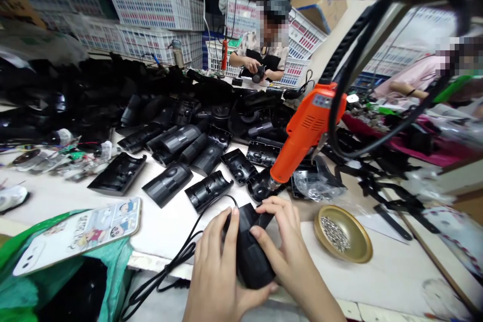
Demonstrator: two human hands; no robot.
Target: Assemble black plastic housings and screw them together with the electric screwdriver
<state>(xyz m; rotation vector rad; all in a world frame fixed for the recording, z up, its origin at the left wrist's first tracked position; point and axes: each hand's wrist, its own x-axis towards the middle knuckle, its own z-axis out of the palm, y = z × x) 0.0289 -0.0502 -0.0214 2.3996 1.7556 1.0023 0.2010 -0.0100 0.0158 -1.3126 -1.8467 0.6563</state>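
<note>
Between my two hands is a black plastic housing (252,256) with a black cable (188,241) trailing off to the left and down over the table edge. My left hand (217,256) is wrapped along its left side, thumb near the bottom. On the right, my right hand (285,239) grips the upper part, thumb and fingers around a small dark piece (265,219) at its edge. An orange electric screwdriver (302,133) hangs just beyond, its tip above a black shell half (260,186). A brass-coloured bowl (360,241) of small screws stands right of my hands.
Black shell halves (168,183) lie across the white table (162,231), heaped at the back. A phone (79,234) rests at left on a green bag (116,266). Loose wired parts (71,158) lie further left. Across the table sits a person (260,55); white crates (151,2) are stacked behind.
</note>
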